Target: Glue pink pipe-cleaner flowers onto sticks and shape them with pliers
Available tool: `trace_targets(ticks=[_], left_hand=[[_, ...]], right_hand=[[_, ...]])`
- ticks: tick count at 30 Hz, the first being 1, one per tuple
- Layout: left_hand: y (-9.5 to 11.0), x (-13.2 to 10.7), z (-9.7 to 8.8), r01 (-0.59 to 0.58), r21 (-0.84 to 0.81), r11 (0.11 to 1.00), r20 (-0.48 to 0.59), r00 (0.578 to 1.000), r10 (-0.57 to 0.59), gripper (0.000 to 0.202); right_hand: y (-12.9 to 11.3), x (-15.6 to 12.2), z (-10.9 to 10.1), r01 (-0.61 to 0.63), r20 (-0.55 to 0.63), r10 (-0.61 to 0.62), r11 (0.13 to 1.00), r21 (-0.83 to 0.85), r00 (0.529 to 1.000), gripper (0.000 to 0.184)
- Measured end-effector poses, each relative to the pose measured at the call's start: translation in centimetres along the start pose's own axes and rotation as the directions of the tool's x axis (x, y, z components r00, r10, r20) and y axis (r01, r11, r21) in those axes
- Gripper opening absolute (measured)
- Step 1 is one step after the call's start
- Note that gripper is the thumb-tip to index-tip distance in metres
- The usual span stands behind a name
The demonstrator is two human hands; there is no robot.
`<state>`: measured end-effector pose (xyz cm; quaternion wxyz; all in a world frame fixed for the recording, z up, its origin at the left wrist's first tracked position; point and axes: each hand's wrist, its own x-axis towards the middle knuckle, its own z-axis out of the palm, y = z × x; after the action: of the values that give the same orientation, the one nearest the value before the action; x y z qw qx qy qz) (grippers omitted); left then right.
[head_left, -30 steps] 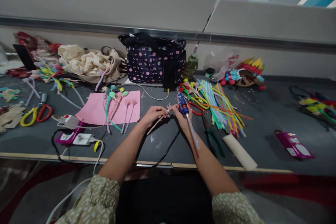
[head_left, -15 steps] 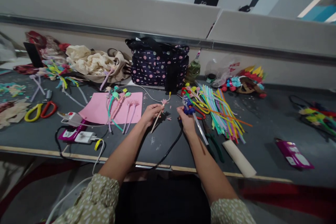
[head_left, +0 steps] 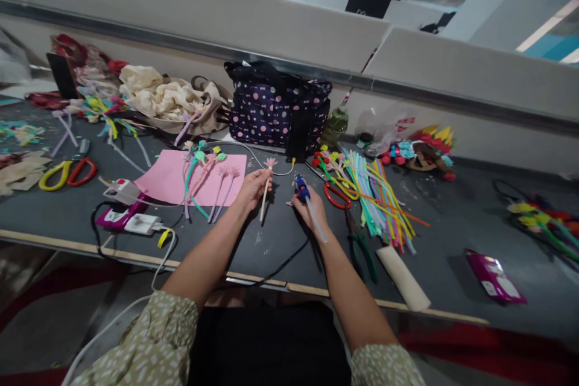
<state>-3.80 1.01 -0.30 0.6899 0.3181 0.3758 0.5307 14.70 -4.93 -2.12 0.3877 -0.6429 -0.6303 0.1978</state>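
My left hand (head_left: 254,189) pinches a thin beige stick topped with a pink paper-like flower (head_left: 270,163), held upright and slightly tilted over the grey table. In my right hand (head_left: 312,212) is a blue hot glue gun (head_left: 301,187), its nozzle pointing away from me and a long clear glue stick (head_left: 316,220) poking out of its back. The two hands are apart, and the nozzle does not touch the flower. Left of my left hand, a pink sheet (head_left: 163,178) bears finished-looking flowers on stems, two of them pink with lilac stems (head_left: 228,187).
Right of my right hand lie red-handled scissors (head_left: 337,196), green-handled pliers (head_left: 364,253), a bundle of coloured pipe cleaners (head_left: 377,193) and a cream roll (head_left: 402,277). A dotted bag (head_left: 271,111) stands behind. Yellow-and-red scissors (head_left: 67,174) and a purple power strip (head_left: 122,217) sit left.
My right hand has brought the glue gun leftward, nearer my left hand, and turned it. My left hand has raised the flower slightly away from me. The view has shifted a little.
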Motion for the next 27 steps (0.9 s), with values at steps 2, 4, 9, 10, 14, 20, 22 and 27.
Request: trace_targets(ticks=[2,4,9,10,14,20,22,27], left_hand=[[0.0,0.0,-0.1,-0.007,0.0,1.0,-0.018,1.0,0.007,0.036],[-0.1,0.0,-0.2,-0.012,0.003,1.0,-0.025,1.0,0.012,0.037],[-0.2,-0.1,-0.3,-0.039,0.001,0.999,-0.023,0.999,0.039,0.039],[-0.2,-0.1,-0.3,-0.044,0.0,0.999,-0.018,0.999,0.044,0.04],[-0.3,-0.1,-0.5,-0.057,0.004,0.998,0.01,0.998,0.057,0.04],[-0.6,0.1,-0.5,-0.048,0.019,0.999,0.011,0.999,0.047,0.039],[-0.6,0.1,-0.5,-0.045,0.009,0.999,0.005,0.999,0.045,0.038],[-0.5,0.1,-0.4,-0.042,-0.013,0.999,0.007,0.999,0.042,0.037]], right_hand=[[-0.4,-0.2,0.0,0.011,0.055,-0.007,0.997,-0.079,0.998,0.015],[-0.6,-0.3,0.1,0.016,0.103,0.0,0.988,-0.155,0.995,0.016],[-0.8,-0.3,0.4,0.035,0.159,0.015,0.952,-0.305,0.987,0.016],[-0.9,-0.3,0.5,0.042,0.16,0.011,0.944,-0.329,0.987,0.016],[-1.2,-0.5,0.6,0.05,0.157,0.011,0.923,-0.382,0.988,0.014],[-1.0,-0.4,0.5,0.008,0.141,0.041,0.941,-0.337,0.989,0.015],[-0.9,-0.3,0.3,-0.018,0.117,0.052,0.961,-0.276,0.992,0.016],[-0.9,-0.1,-0.4,-0.049,0.04,0.057,0.982,-0.184,0.998,0.01]])
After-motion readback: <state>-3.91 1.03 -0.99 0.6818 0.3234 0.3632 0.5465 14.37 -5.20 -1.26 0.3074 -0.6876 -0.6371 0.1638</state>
